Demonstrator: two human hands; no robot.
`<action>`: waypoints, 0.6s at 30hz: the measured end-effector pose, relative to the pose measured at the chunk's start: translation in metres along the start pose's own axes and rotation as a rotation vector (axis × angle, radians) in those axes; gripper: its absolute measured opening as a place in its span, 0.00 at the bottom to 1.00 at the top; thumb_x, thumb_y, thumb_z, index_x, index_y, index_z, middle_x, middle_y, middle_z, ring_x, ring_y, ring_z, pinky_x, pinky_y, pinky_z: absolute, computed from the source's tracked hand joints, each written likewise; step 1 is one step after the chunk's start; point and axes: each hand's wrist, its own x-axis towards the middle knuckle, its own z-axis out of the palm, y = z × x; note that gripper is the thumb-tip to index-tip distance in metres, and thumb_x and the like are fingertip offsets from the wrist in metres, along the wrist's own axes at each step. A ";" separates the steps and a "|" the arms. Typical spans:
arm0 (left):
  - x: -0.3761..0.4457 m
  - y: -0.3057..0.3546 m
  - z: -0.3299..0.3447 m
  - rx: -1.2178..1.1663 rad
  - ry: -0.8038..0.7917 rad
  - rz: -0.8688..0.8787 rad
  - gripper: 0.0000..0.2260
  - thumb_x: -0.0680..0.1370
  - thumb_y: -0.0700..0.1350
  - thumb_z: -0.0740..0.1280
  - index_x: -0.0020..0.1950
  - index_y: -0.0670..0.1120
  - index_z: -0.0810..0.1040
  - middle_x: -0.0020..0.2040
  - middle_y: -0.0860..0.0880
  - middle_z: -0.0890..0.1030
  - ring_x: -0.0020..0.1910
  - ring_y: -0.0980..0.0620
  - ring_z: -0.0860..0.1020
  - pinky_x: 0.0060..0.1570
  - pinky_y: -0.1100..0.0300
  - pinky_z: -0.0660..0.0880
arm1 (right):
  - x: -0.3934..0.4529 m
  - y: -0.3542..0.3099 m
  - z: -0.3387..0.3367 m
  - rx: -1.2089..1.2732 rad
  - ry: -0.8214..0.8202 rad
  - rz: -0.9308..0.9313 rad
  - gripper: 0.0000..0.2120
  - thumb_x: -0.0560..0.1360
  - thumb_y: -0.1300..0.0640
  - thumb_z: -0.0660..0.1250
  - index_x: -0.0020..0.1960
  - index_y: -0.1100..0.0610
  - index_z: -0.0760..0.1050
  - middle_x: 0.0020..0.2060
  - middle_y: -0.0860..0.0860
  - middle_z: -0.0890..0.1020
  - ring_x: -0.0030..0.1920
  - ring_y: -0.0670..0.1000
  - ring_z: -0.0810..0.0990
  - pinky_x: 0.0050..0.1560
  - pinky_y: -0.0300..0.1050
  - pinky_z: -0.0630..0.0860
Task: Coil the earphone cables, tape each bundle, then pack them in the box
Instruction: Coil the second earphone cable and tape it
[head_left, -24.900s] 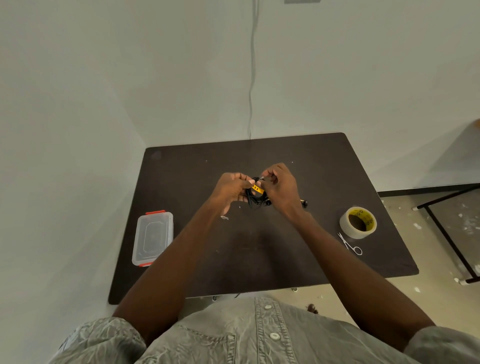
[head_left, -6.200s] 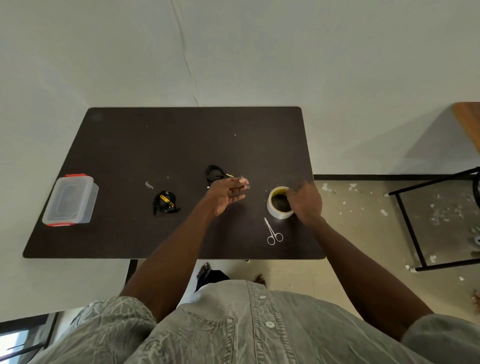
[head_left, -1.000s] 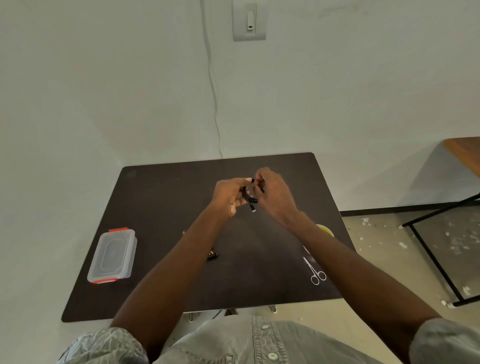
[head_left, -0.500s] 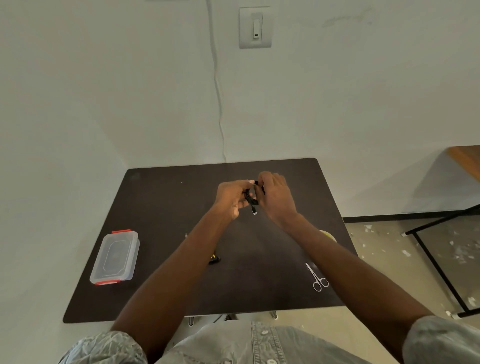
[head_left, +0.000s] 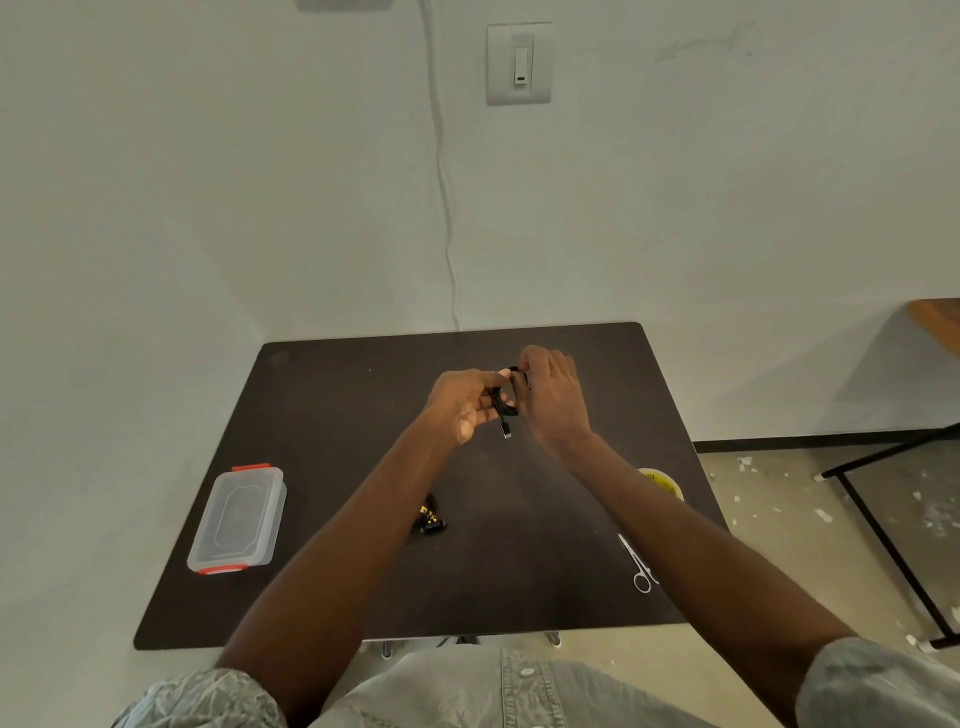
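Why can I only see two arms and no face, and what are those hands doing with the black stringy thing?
The camera sits on the person's head and looks down, so you see only their arms. Both the left hand and the right hand hold a black earphone cable above a dark table; its little plug hangs down. On the table lie another cable bundle with yellow tape on it, a clear box with its lid on, small scissors, and a tape roll half hidden behind the right arm.
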 end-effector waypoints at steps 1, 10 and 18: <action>0.001 0.000 -0.001 0.004 -0.017 -0.010 0.04 0.74 0.34 0.71 0.48 0.37 0.80 0.39 0.44 0.80 0.34 0.51 0.79 0.40 0.53 0.81 | 0.000 0.000 0.001 0.005 0.004 0.002 0.07 0.75 0.61 0.64 0.46 0.58 0.65 0.37 0.55 0.75 0.36 0.57 0.72 0.45 0.45 0.64; 0.008 -0.007 0.004 -0.012 0.052 0.072 0.02 0.75 0.33 0.69 0.46 0.36 0.80 0.37 0.45 0.78 0.30 0.53 0.74 0.32 0.60 0.77 | 0.003 0.003 -0.007 0.097 -0.145 0.110 0.04 0.76 0.64 0.66 0.47 0.63 0.71 0.41 0.57 0.77 0.44 0.58 0.73 0.44 0.47 0.69; 0.010 -0.013 0.007 -0.068 0.080 0.145 0.04 0.76 0.31 0.66 0.47 0.36 0.80 0.39 0.44 0.78 0.30 0.55 0.70 0.30 0.62 0.71 | 0.006 0.008 -0.016 0.226 -0.260 0.233 0.06 0.77 0.60 0.66 0.52 0.58 0.71 0.46 0.51 0.80 0.48 0.53 0.78 0.48 0.49 0.76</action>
